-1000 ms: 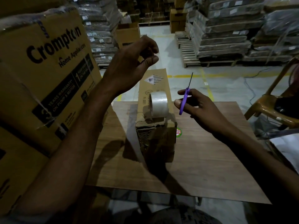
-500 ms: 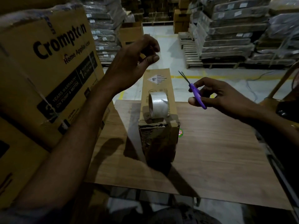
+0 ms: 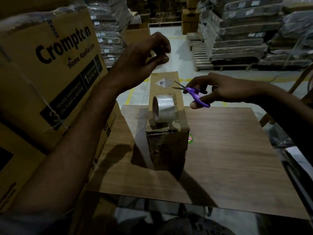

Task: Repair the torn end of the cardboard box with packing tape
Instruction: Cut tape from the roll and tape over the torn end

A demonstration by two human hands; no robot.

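Head view, nearest first: a wooden table [image 3: 228, 167] carries a long cardboard box [image 3: 169, 92] lying lengthwise, left of the table's middle and running toward its far edge. The box's near end [image 3: 166, 148] faces the camera, and its cardboard there is ragged and crumpled, with a flap hanging crooked. A small round sticker [image 3: 190, 138] lies on the table just beside the box's right side. On top of the box, close to the torn end, a roll of clear packing tape [image 3: 163, 109] stands on its edge. Above the table's far edge and right of the box, the right hand [image 3: 225, 89] holds purple-handled scissors [image 3: 196, 95] with thumb and fingers round the handles; the blades are slightly parted and point left over the box top. Higher and farther left, the left hand [image 3: 140, 60] is raised above the box, fingers curled, thumb and forefinger tips nearly meeting; I cannot tell whether anything is pinched between them. A large printed Crompton carton [image 3: 50, 73] stands at the table's left edge. Beyond lie pallets of wrapped stacks [image 3: 237, 41].
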